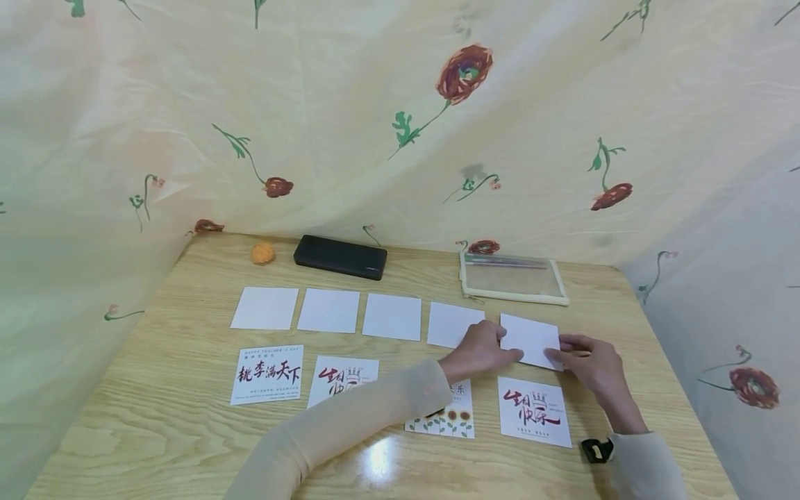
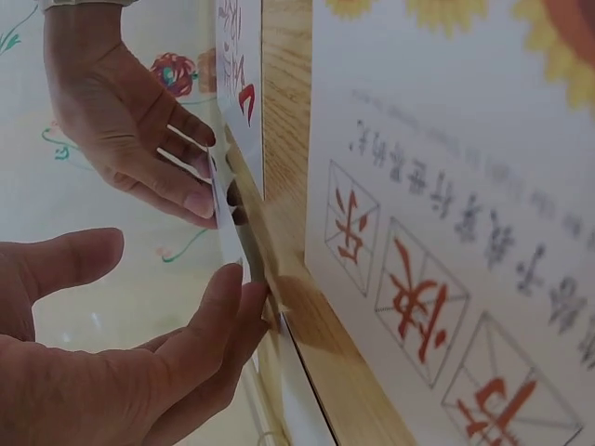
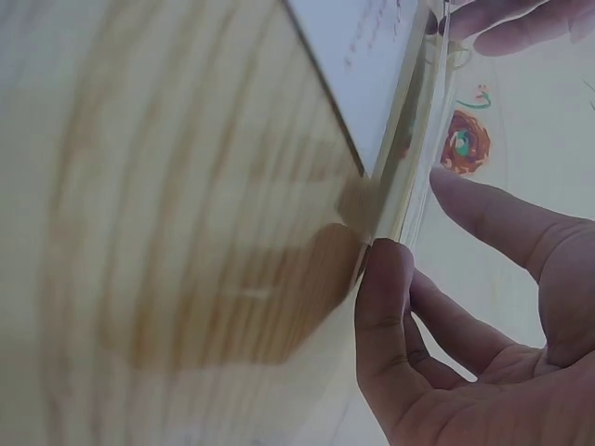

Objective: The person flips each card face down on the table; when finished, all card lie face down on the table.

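While both hands work at the same blank white card (image 1: 530, 339), we read it as the fifth and rightmost in the back row of face-down cards, sitting a bit askew and just beside the fourth blank card (image 1: 451, 323), on the wooden table (image 1: 187, 389). Left hand (image 1: 480, 351) has its fingertips on the card's left edge; right hand (image 1: 590, 361) is at the right edge. Wrist views show fingers (image 2: 200, 200) pinching a thin edge that is lifted slightly off the wood, so we judge both hands are lightly gripping the card rather than just pressing it. We'd call it very light, thin, fairly stiff paper stock, smooth and likely slippery on the glossy tabletop, easy to crease if squeezed mid-face. Best hold looks like opposite edges or corners, thumb under, fingers on top. Printed greeting cards (image 1: 535, 410) lie face up in the near row, a clear pouch (image 1: 512, 278) and a black case (image 1: 340, 256) sit toward the back.
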A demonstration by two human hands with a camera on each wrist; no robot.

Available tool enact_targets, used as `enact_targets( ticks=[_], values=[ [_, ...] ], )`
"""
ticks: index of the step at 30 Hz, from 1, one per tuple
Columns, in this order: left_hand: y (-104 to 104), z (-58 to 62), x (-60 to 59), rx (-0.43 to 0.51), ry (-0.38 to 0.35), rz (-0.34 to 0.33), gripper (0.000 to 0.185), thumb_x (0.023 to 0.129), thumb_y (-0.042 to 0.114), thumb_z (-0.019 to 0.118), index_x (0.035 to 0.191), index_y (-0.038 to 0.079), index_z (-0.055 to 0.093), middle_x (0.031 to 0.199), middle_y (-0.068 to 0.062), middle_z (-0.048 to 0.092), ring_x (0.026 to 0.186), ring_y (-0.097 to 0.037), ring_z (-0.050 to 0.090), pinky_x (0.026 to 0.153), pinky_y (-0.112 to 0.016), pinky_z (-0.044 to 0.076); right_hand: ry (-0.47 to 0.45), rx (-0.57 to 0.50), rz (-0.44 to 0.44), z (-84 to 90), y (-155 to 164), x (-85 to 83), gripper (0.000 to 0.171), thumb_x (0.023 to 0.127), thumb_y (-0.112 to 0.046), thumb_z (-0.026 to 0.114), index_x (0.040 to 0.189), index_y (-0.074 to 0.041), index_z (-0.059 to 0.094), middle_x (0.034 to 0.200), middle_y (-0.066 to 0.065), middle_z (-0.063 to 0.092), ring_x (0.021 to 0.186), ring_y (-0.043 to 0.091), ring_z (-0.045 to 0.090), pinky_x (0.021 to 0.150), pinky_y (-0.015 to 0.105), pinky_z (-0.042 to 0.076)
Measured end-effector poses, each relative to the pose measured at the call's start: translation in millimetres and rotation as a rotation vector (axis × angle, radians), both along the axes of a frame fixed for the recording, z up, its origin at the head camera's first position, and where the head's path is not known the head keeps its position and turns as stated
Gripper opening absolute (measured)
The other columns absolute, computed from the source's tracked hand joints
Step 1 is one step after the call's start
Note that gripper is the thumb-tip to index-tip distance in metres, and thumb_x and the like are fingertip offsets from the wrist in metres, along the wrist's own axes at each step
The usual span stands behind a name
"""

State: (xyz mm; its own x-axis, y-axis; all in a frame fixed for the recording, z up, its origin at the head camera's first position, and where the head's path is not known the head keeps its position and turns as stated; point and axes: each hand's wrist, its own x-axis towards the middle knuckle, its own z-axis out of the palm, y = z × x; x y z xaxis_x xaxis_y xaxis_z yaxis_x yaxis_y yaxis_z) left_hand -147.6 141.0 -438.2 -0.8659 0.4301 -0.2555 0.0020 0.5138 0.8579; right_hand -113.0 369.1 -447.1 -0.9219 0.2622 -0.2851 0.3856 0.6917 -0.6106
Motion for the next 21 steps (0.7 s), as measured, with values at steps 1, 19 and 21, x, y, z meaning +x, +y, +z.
enact_targets(
  ticks=[1,19,21],
  values=[
    [-0.4,0.5,1.2,-0.008,-0.002,0.001,0.036,0.093,0.032,0.078,0.109,0.000,0.075,0.119,-0.006,0.076,0.102,-0.010,0.069,0.095,-0.024,0.056,0.001,0.007,0.002,-0.2,-0.3,-0.1,0.063,0.098,-0.031,0.074,0.144,0.009,0.055,0.131,0.032,0.063,0.090,0.016,0.064,0.065,0.016,0.053],
    [-3.4,-2.2,8.0,-0.028,0.041,-0.020,0.057,0.093,0.035,0.078,0.138,0.003,0.065,0.139,-0.010,0.070,0.126,-0.021,0.068,0.102,-0.025,0.056,0.001,0.014,0.016,-2.0,-4.0,0.2,0.065,0.101,-0.038,0.068,0.144,0.009,0.054,0.129,0.030,0.062,0.090,0.019,0.064,0.066,0.017,0.054],
    [-3.8,-1.5,8.1,-0.026,0.043,-0.019,0.058,0.093,0.035,0.077,0.139,0.004,0.065,0.139,-0.009,0.070,0.127,-0.021,0.067,0.103,-0.025,0.055,0.002,0.016,0.015,-1.0,-3.4,0.2,0.066,0.102,-0.040,0.067,0.144,0.009,0.054,0.130,0.030,0.062,0.089,0.018,0.064,0.066,0.017,0.055]
  ],
)
